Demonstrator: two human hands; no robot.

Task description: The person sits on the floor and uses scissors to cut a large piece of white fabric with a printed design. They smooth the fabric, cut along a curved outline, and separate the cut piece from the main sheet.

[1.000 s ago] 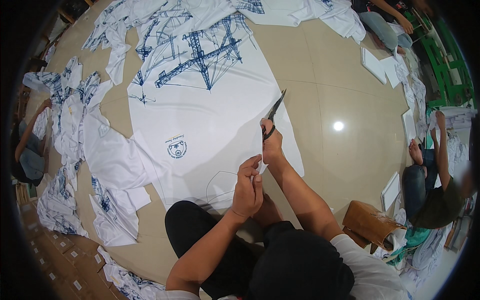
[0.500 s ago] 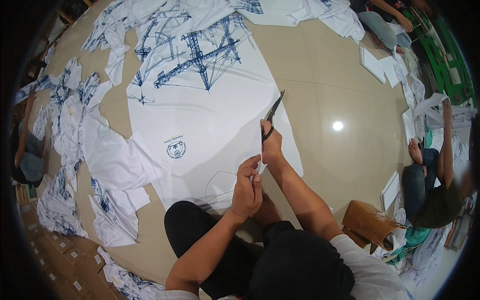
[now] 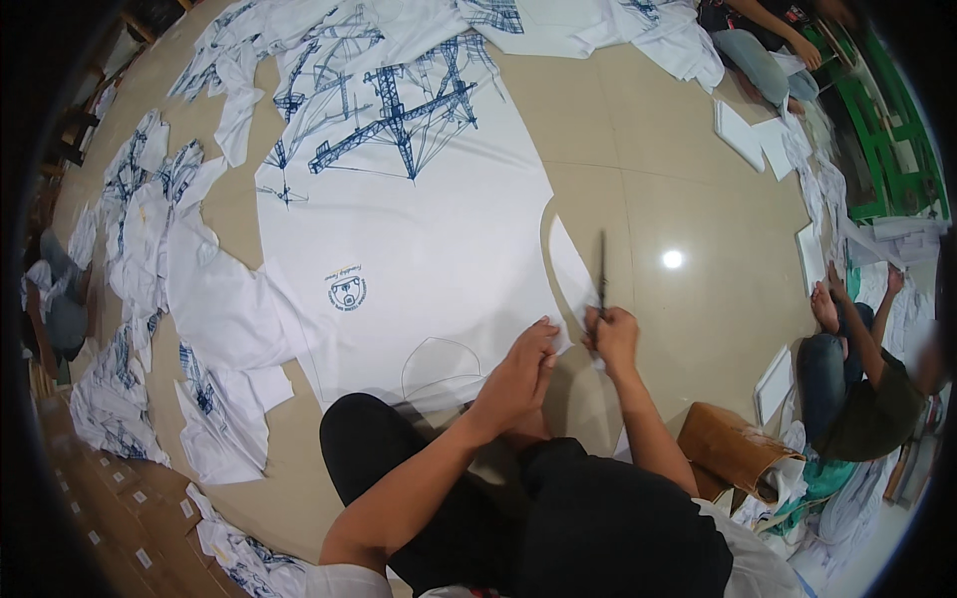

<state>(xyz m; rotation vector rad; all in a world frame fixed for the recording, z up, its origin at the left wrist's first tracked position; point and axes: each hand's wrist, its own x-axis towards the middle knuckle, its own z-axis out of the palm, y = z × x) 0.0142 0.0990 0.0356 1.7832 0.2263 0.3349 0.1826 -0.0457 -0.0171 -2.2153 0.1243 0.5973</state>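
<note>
A large white fabric panel (image 3: 449, 239) lies spread on the floor, with blue crane-like drawings at its far end, a small round emblem and a thin drawn outline near me. My left hand (image 3: 513, 384) pinches the panel's near right edge between thumb and fingers. Just right of it, my right hand (image 3: 616, 341) grips a pair of scissors (image 3: 602, 269), blades pointing away from me and clear of the cloth. A narrow curved offcut (image 3: 568, 249) of white fabric lies beside the panel's cut edge, its near end by my right fingers.
Printed white fabric pieces (image 3: 135, 239) are heaped along the left and far side. Cardboard boxes (image 3: 130, 508) stand at lower left. A brown bag (image 3: 733, 448) sits at right. Co-workers sit at the right (image 3: 852, 369), far right (image 3: 753, 50) and left (image 3: 60, 309). A green rack (image 3: 887, 130) stands behind.
The scissors and my right hand have moved right and nearer, away from the panel. A curved strip now lies apart from its right edge. My left hand has shifted right.
</note>
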